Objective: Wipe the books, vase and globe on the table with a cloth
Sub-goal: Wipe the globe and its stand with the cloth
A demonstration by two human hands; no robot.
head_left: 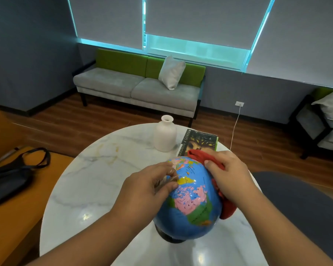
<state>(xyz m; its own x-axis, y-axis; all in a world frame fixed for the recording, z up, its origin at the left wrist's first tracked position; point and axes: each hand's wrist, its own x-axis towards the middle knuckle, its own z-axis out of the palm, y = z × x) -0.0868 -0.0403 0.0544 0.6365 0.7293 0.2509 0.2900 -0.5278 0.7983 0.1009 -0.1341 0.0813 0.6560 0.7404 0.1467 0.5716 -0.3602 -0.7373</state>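
Where the round marble table [96,169] nears its front edge stands item one: a globe [192,206], blue with coloured countries, on a dark base, right of centre. Left hand [148,186]: fingers [166,167] curled, gripping the globe's upper left side; the exact hold is blurred. Right hand [231,169]: fingers closed on a red cloth [228,209], pressing it to the globe's upper right side, with its tail hanging beside the globe. Item two: white vase [164,136], upright, near the far edge, apart from the globe. Item three: book [198,141], spine lettered "Guardians of Ga'Hoole", flat at the far right edge, just beside the vase. Off the table: black bag [10,177] on an orange surface at left; grey and green sofa [138,89] with white pillow [171,72] beyond.
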